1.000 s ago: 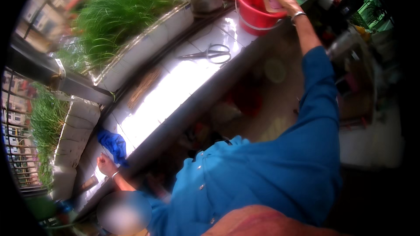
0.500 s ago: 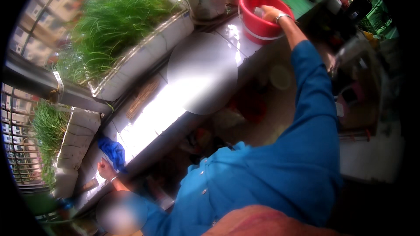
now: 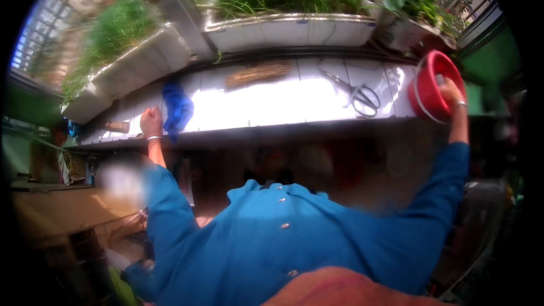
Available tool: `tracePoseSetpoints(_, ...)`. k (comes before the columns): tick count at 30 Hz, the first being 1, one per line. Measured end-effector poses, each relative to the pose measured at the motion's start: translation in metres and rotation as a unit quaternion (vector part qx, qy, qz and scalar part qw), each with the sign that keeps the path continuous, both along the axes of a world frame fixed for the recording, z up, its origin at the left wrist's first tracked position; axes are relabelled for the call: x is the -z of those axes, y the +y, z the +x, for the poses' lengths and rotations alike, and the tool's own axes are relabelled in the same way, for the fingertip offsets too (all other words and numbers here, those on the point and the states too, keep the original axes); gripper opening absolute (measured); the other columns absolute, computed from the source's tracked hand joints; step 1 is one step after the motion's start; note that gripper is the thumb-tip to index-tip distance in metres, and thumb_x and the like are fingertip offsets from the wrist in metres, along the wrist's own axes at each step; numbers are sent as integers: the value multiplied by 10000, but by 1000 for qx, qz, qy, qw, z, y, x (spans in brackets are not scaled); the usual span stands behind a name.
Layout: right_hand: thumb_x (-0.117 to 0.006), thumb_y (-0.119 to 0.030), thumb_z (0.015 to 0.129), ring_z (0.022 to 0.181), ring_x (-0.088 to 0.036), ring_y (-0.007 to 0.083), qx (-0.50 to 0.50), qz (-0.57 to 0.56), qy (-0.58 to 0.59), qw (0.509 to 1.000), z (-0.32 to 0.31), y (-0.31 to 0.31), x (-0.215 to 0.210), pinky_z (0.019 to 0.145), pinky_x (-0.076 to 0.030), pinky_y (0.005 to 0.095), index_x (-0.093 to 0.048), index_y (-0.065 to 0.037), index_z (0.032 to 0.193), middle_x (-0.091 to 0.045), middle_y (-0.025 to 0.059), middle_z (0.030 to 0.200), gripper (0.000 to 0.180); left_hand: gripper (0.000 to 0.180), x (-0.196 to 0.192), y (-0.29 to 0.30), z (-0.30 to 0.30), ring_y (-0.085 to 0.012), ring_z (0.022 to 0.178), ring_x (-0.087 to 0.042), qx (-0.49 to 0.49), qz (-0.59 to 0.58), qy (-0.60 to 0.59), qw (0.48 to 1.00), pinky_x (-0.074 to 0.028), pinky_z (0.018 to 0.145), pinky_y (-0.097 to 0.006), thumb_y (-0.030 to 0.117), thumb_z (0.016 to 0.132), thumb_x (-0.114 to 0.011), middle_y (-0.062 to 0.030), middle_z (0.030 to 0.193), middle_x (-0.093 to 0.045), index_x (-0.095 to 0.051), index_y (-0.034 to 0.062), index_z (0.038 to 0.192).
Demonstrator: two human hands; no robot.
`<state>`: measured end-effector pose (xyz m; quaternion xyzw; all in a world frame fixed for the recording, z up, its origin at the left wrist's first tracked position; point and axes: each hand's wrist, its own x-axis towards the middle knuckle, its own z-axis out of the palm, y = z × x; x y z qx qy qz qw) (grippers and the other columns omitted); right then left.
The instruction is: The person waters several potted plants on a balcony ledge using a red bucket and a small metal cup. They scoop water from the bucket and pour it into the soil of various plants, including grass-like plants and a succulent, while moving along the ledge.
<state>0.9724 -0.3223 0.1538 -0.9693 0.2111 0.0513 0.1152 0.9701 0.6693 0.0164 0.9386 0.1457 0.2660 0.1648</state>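
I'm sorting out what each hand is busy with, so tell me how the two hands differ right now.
The left hand is closed in a fist resting on the white tiled ledge, beside the blue cloth; the right hand grips the rim of the tilted red bowl. The left hand holds nothing that shows, while the right hand holds the bowl. Both wear a bracelet and come from blue sleeves.

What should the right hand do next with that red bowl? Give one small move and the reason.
Probably draw the red bowl inward along the white tiled ledge, toward the scissors. The right hand grips its rim at the ledge's far right end, at full arm's stretch, while the left hand rests on the ledge beside the blue cloth.
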Motion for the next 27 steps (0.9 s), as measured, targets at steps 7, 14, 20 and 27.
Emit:
tracePoseSetpoints(7, -758, -362, 748, 912, -595, 164, 59, 257, -126, 956, -37, 61, -51, 846, -468, 317, -612, -6, 1184, -655, 66, 1034, 581, 339, -14, -3, -16, -414, 709, -588, 1, 3, -17, 1000, -454, 652, -508, 288, 834, -638, -218, 695, -595, -595, 15, 637)
tracePoseSetpoints(14, -765, -360, 801, 1101, -540, 207, 52, 428, -312, 847, -53, 25, -64, 949, -435, 369, -460, -17, 1356, -544, 97, 1251, 720, 325, -22, -15, -14, -420, 702, -588, 15, -26, -20, 999, -461, 651, -503, 275, 836, -610, -225, 709, -597, -598, 8, 651)
tracePoseSetpoints(20, -704, -308, 881, 994, -583, 190, -60, 525, -397, 750, -35, 8, -87, 876, -463, 354, -506, -9, 1281, -595, 71, 1132, 537, 327, -11, -6, -11, -406, 741, -593, 0, -41, -10, 999, -467, 681, -489, 310, 832, -629, -216, 721, -590, -587, 30, 669)
tracePoseSetpoints(27, -694, -299, 875, 685, -515, 124, -102, 535, -306, 781, 10, 138, -134, 646, -424, 285, -542, -25, 1167, -506, 12, 782, 428, 332, -13, -4, -16, -397, 725, -591, 4, -36, -30, 999, -469, 670, -488, 298, 841, -631, -194, 701, -594, -567, 36, 647)
